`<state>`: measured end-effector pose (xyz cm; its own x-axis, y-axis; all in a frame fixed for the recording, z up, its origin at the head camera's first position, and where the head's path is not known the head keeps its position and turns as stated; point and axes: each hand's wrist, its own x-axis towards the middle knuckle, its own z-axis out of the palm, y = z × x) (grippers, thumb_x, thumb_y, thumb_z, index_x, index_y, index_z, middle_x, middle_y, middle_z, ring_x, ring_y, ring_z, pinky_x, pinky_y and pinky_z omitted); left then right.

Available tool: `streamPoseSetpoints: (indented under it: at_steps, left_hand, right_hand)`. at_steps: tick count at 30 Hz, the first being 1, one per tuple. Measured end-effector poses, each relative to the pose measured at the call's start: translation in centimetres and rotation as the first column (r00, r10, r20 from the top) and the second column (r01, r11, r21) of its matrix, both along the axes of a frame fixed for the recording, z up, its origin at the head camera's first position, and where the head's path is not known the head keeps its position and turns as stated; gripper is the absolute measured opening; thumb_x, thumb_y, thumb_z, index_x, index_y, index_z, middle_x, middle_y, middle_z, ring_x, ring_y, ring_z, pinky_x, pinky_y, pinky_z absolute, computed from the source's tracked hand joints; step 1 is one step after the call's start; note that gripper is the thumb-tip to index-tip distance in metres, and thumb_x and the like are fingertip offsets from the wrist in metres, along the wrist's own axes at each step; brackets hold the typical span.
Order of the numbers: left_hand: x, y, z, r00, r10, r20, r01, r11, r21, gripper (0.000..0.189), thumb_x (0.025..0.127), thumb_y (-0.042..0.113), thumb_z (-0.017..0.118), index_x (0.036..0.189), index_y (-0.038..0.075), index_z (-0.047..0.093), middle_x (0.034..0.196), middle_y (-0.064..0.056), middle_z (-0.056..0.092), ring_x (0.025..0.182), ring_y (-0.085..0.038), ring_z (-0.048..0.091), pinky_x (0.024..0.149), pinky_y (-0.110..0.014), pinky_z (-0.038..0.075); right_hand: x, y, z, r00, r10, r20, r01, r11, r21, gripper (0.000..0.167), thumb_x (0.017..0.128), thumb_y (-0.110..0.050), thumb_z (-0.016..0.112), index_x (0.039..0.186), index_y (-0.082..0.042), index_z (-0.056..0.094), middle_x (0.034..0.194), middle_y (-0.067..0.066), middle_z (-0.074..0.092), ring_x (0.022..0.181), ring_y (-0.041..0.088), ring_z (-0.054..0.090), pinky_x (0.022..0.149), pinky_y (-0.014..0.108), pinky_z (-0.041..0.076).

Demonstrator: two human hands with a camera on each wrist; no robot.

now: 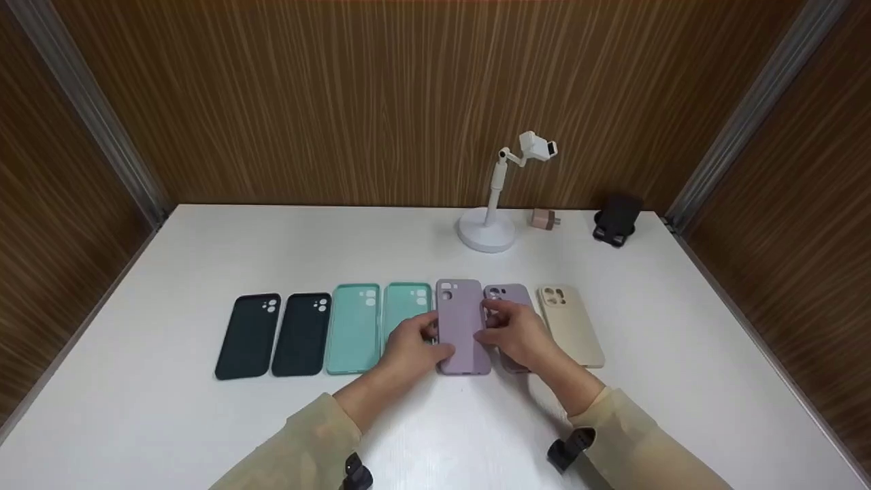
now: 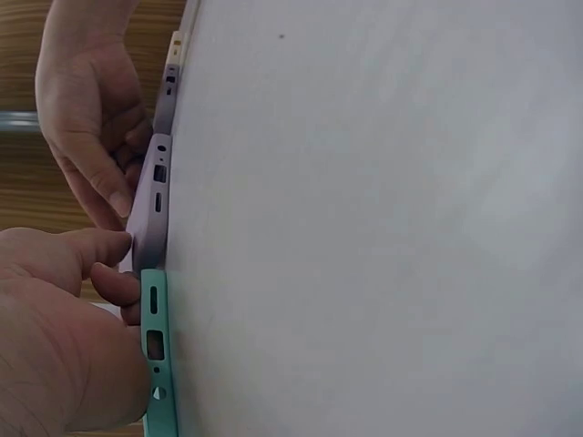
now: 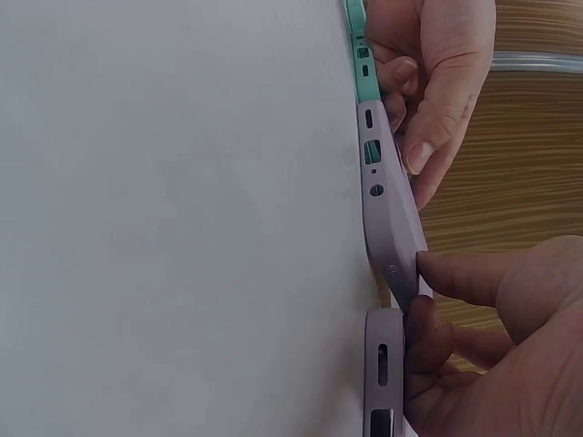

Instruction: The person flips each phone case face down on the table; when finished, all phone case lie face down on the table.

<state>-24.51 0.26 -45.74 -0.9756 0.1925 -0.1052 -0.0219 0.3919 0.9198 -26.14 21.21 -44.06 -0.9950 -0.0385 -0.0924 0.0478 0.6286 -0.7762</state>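
Together, the left hand and right hand grasp a purple phone case by its opposite sides, thumbs on its back. It sits mid-row on the white table, between a teal case and a second purple case. Beyond that one lies a beige case; at the row's other end are two black cases. Behind stands a white stand.

Place: enclosed desk booth | wood-grain panels on three sides | metal corner strips | white tabletop
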Motion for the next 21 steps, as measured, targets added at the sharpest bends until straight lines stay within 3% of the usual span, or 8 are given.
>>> streamPoseSetpoints:
  at_steps: [10, 21]
  left_hand:
    - [-0.09, 0.13, 0.06, 1.0, 0.021, 0.022, -0.021, 1.0, -0.024, 0.066, 0.09, 0.006, 0.081, 0.151, -0.001, 0.056, 0.104, -0.008, 0.058, 0.098, -0.022, 0.054, 0.085, -0.034, 0.051]
    - [-0.12, 0.26, -0.02, 0.999, 0.033, 0.027, -0.032, 0.999, -0.04, 0.069, 0.09, 0.006, 0.081, 0.152, -0.001, 0.053, 0.104, -0.009, 0.056, 0.097, -0.022, 0.053, 0.084, -0.035, 0.048]
  right_hand:
    - [0.08, -0.09, -0.03, 1.0, 0.011, -0.013, -0.011, 1.0, 0.018, 0.059, 0.09, -0.004, 0.082, 0.145, -0.003, 0.063, 0.099, 0.005, 0.07, 0.09, 0.02, 0.062, 0.077, 0.032, 0.052]
    - [0.13, -0.29, -0.35, 0.999, 0.018, -0.051, -0.017, 1.0, 0.012, 0.053, 0.088, -0.002, 0.082, 0.139, -0.001, 0.067, 0.096, 0.005, 0.07, 0.089, 0.02, 0.063, 0.08, 0.034, 0.054]
